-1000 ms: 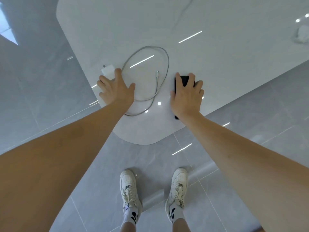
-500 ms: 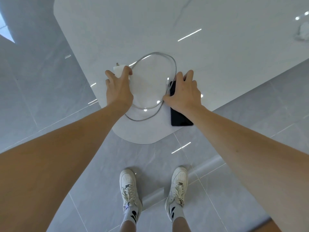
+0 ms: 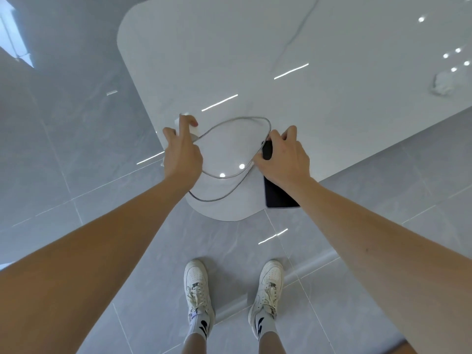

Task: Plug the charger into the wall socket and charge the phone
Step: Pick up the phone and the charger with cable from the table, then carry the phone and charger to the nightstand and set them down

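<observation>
A white charger block sits near the left edge of the glossy white table, and my left hand is closed around it with the fingers over its top. Its grey cable loops across the table corner toward the right. A black phone lies at the table's front edge, its near end hanging over the edge. My right hand is closed on the phone's far end, with the cable's end pinched at the fingertips. No wall socket is in view.
The rounded table corner is right in front of me, with grey tiled floor on the left and below. My two white shoes stand just before the corner. A crumpled white object lies at the table's far right.
Both hands went from lying flat on the charger and phone to gripping them. The phone slid toward me, over the table's front edge. The cable loop shifted and flattened.
</observation>
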A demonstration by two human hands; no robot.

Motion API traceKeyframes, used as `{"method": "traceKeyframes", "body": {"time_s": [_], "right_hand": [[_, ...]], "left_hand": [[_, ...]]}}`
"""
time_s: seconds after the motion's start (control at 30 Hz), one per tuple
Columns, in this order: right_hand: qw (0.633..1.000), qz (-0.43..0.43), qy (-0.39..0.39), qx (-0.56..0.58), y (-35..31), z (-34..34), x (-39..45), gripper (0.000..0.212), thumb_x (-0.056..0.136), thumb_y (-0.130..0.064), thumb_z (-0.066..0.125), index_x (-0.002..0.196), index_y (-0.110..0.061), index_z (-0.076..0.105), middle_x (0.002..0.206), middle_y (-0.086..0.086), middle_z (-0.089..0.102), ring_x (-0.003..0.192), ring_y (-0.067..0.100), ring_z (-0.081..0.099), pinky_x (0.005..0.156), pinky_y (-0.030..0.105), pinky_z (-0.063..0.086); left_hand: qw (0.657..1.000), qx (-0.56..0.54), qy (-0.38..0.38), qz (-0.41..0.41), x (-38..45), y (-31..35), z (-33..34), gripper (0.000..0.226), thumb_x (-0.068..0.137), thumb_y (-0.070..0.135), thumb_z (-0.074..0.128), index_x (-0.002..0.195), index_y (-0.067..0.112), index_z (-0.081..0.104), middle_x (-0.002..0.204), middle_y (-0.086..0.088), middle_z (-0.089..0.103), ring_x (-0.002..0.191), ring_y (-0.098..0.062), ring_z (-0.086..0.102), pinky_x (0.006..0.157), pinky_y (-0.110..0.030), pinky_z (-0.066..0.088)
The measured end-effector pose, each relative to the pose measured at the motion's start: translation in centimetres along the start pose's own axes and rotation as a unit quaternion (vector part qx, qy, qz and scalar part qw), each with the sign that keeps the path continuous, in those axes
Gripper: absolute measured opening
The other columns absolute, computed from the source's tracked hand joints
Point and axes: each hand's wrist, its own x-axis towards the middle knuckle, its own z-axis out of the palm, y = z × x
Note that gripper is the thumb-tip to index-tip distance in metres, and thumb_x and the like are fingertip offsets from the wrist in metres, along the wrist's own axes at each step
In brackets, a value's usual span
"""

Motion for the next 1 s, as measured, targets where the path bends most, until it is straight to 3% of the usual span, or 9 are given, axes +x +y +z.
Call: {"method": "traceKeyframes", "body": {"time_s": [0.07, 0.17, 0.3, 0.53, 0.73, 1.0], "right_hand": [[1.000, -0.001, -0.001, 0.002, -0.9, -1.3, -1.1, 0.043, 0.088, -0.044, 0.066, 0.113, -0.011, 0.055, 0.120, 0.011, 0.042, 0.083, 0.035, 0.053, 0.068, 0.037, 0.043], [1.000, -0.004, 0.009, 0.007, -2.8, -4.1, -3.1, 0.042, 0.087, -0.044, 0.066, 0.111, -0.011, 0.056, 0.118, 0.010, 0.043, 0.083, 0.035, 0.054, 0.068, 0.036, 0.043], [1.000, -0.023, 0.006, -0.001, -6.1, -8.9, -6.1, 0.041, 0.085, -0.042, 0.069, 0.107, -0.010, 0.056, 0.115, 0.010, 0.043, 0.081, 0.034, 0.055, 0.064, 0.036, 0.046], [0.997, -0.075, -0.019, 0.014, -12.5, -18.3, -10.5, 0.042, 0.085, -0.039, 0.070, 0.111, -0.009, 0.057, 0.118, 0.010, 0.042, 0.085, 0.035, 0.057, 0.066, 0.037, 0.050], [0.977, -0.209, -0.022, 0.023, -19.3, -24.0, -15.0, 0.041, 0.083, -0.040, 0.070, 0.110, -0.011, 0.058, 0.117, 0.008, 0.042, 0.085, 0.034, 0.058, 0.068, 0.040, 0.056], [0.901, -0.428, -0.069, 0.006, -30.1, -26.0, -25.6, 0.041, 0.078, -0.046, 0.065, 0.103, -0.015, 0.054, 0.110, 0.000, 0.034, 0.083, 0.031, 0.053, 0.063, 0.033, 0.043]], "left_hand": [[1.000, -0.027, 0.009, -0.002, -0.9, 0.4, -1.8, 0.059, 0.083, -0.014, 0.034, 0.125, 0.027, 0.041, 0.114, -0.005, 0.039, 0.076, -0.024, 0.063, 0.055, -0.028, 0.044], [0.998, -0.059, 0.019, -0.008, -2.9, 1.5, -5.5, 0.057, 0.085, -0.012, 0.033, 0.123, 0.030, 0.041, 0.114, -0.002, 0.038, 0.083, -0.025, 0.063, 0.059, -0.032, 0.048], [0.996, -0.074, 0.046, 0.005, -6.5, 3.3, -11.8, 0.057, 0.087, -0.013, 0.036, 0.121, 0.033, 0.041, 0.118, -0.003, 0.037, 0.085, -0.016, 0.061, 0.057, -0.021, 0.040], [0.990, -0.067, 0.125, -0.026, -14.1, 6.3, -23.8, 0.057, 0.087, -0.014, 0.039, 0.122, 0.030, 0.043, 0.117, -0.004, 0.036, 0.073, -0.020, 0.057, 0.057, -0.034, 0.045], [0.976, -0.030, 0.203, -0.067, -22.8, 6.2, -32.2, 0.055, 0.088, -0.010, 0.042, 0.124, 0.031, 0.041, 0.117, -0.007, 0.038, 0.060, -0.019, 0.050, 0.048, -0.025, 0.035], [0.931, -0.020, 0.319, -0.176, -38.4, 3.0, -39.7, 0.058, 0.086, -0.009, 0.042, 0.123, 0.036, 0.041, 0.118, -0.003, 0.037, 0.059, -0.026, 0.052, 0.051, -0.036, 0.047]]}}
